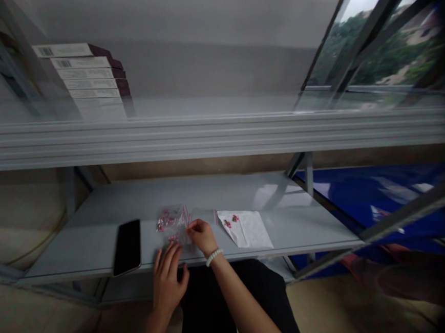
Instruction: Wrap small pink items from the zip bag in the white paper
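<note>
Clear zip bags with small pink pieces lie on the grey lower shelf, an upper bag (pixel 172 215) and a lower bag (pixel 182 235) overlapping. My right hand (pixel 202 237), wearing a beaded bracelet (pixel 214 257), pinches the lower bag near its pink-striped edge. Stretched out flat, the fingers of my left hand (pixel 170 279) rest at that bag's near left edge. Another clear zip bag (pixel 204 216) lies just behind my right hand. To the right is a white paper sheet or packet (pixel 252 228) with two small pink pieces (pixel 235 218) on it.
A black phone (pixel 127 247) lies left of my hands on the grey shelf (pixel 300 227). Above and beyond, an upper surface with a ridged metal edge (pixel 220 136) carries a stack of white boxes (pixel 88 74). Another person's leg (pixel 404 275) shows at the lower right.
</note>
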Demonstrator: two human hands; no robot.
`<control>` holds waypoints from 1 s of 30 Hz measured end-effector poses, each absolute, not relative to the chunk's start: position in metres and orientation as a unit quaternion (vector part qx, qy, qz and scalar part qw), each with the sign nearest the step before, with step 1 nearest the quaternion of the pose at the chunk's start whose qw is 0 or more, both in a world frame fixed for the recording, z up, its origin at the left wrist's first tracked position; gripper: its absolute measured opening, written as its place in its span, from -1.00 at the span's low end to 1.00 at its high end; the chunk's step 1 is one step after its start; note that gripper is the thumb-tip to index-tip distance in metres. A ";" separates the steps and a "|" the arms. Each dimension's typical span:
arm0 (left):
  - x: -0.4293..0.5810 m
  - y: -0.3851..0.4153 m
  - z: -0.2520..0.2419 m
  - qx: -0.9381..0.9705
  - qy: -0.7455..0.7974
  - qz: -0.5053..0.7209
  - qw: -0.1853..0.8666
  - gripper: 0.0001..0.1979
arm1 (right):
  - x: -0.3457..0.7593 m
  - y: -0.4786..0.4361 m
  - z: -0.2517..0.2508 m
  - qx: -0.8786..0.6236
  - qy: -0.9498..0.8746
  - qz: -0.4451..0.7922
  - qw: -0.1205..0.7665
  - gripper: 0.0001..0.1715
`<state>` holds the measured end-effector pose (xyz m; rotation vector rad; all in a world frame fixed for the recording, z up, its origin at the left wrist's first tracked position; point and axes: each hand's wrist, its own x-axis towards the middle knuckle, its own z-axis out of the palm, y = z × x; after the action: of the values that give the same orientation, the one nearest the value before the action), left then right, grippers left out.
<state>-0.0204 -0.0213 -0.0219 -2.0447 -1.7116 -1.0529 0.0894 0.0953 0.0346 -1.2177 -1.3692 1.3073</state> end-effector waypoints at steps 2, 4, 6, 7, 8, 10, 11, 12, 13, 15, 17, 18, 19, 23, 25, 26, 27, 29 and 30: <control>-0.020 -0.020 -0.013 -0.697 -0.589 -0.387 0.136 -0.53 | 0.089 0.098 0.042 -0.460 -0.541 0.561 0.425 -0.92; -0.019 -0.018 0.001 -0.684 -0.583 -0.419 0.127 -0.56 | 0.094 0.097 0.052 -0.430 -0.521 0.601 0.427 -0.86; -0.015 -0.016 0.021 -0.665 -0.578 -0.461 0.106 -0.60 | 0.103 0.094 0.064 -0.390 -0.481 0.652 0.436 -0.76; -0.012 -0.016 0.032 -0.656 -0.573 -0.482 0.089 -0.63 | 0.110 0.090 0.070 -0.370 -0.460 0.676 0.441 -0.71; -0.008 -0.016 0.044 -0.640 -0.573 -0.507 0.069 -0.66 | 0.118 0.086 0.076 -0.357 -0.443 0.693 0.444 -0.66; 0.004 -0.016 0.066 -0.607 -0.579 -0.544 0.021 -0.76 | 0.136 0.076 0.086 -0.363 -0.441 0.690 0.445 -0.64; 0.011 -0.015 0.076 -0.601 -0.581 -0.549 -0.014 -0.80 | 0.146 0.070 0.089 -0.377 -0.450 0.677 0.445 -0.63; 0.019 -0.015 0.083 -0.600 -0.580 -0.549 -0.050 -0.84 | 0.156 0.064 0.092 -0.390 -0.461 0.663 0.442 -0.62; 0.027 -0.013 0.089 -0.603 -0.578 -0.542 -0.088 -0.88 | 0.165 0.058 0.094 -0.402 -0.472 0.651 0.439 -0.61; 0.044 -0.010 0.093 -0.608 -0.579 -0.521 -0.157 -0.93 | 0.182 0.046 0.095 -0.418 -0.494 0.627 0.434 -0.62; 0.059 -0.005 0.089 -0.612 -0.577 -0.494 -0.220 -0.84 | 0.195 0.037 0.094 -0.433 -0.517 0.602 0.427 -0.67; 0.065 -0.003 0.085 -0.612 -0.574 -0.482 -0.251 -0.80 | 0.201 0.033 0.093 -0.442 -0.528 0.588 0.424 -0.70; 0.071 0.000 0.081 -0.611 -0.570 -0.472 -0.280 -0.77 | 0.206 0.031 0.091 -0.451 -0.538 0.575 0.420 -0.73; 0.083 0.006 0.066 -0.599 -0.553 -0.438 -0.379 -0.72 | 0.221 0.030 0.081 -0.467 -0.549 0.560 0.408 -0.81; 0.086 0.008 0.062 -0.596 -0.548 -0.425 -0.405 -0.70 | 0.226 0.031 0.076 -0.469 -0.549 0.563 0.401 -0.81; 0.087 0.008 0.060 -0.596 -0.544 -0.419 -0.417 -0.70 | 0.228 0.032 0.075 -0.470 -0.550 0.565 0.397 -0.81; 0.088 0.008 0.060 -0.595 -0.537 -0.414 -0.431 -0.70 | 0.230 0.033 0.074 -0.470 -0.550 0.567 0.393 -0.79; 0.089 0.008 0.059 -0.591 -0.521 -0.402 -0.465 -0.70 | 0.234 0.034 0.075 -0.463 -0.547 0.580 0.386 -0.77; 0.089 0.008 0.059 -0.588 -0.514 -0.396 -0.482 -0.69 | 0.236 0.034 0.076 -0.458 -0.543 0.588 0.385 -0.76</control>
<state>0.0894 0.0080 0.0588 -2.7857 -2.4344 -1.8766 0.2361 0.0339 0.0758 -1.1678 -1.3844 1.4991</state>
